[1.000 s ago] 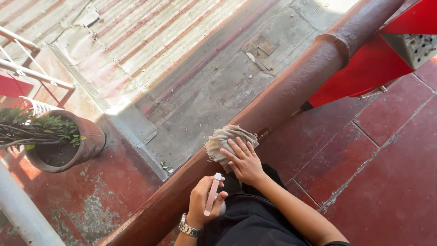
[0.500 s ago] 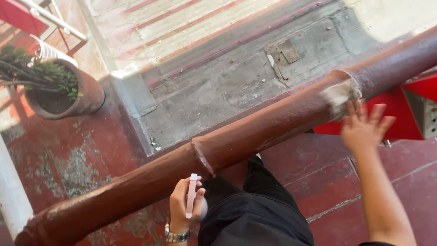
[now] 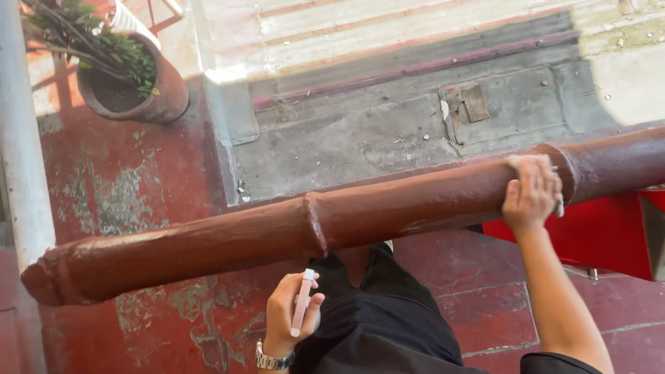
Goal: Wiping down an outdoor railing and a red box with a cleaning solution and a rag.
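- Across the middle of the view, a thick reddish-brown painted rail point(image 3: 388, 215) runs from about 8 o'clock up to 3 o'clock, with a raised joint ring near its centre and another by the right hand.
- Right hand point(image 3: 532, 190), at 3 o'clock: fingers curled over the top of the rail, pressing a pale cloth point(image 3: 558, 202) against it. Only the cloth's edges show, beside the fingers and at the top of the hand.
- Left hand point(image 3: 289, 315), at 6 o'clock, below the rail and clear of it: fingers loosely closed round a slim pink and white stick-shaped object point(image 3: 303, 303), held upright. A metal wristwatch point(image 3: 272, 361) sits on that wrist.
- Obstructions: the rail's blunt left end point(image 3: 52, 280) stops at 8 o'clock, just beside a pale vertical post point(image 3: 24, 138) along the left edge. A red panel point(image 3: 596, 232) lies under the rail at 4 o'clock, close to the right forearm.
- Surroundings: a round clay pot point(image 3: 156, 93) with a green plant stands at 11 o'clock, well apart from both hands. Beyond the rail, at 12 to 2 o'clock, lies a grey concrete ledge point(image 3: 360, 138) and a corrugated roof sheet point(image 3: 388, 31).
- Open room: red floor tiles point(image 3: 485, 312) lie between the two arms at 5 o'clock; worn, flaking red floor point(image 3: 118, 187) spreads at 9 to 10 o'clock. The rail stretch between the hands is unobstructed.
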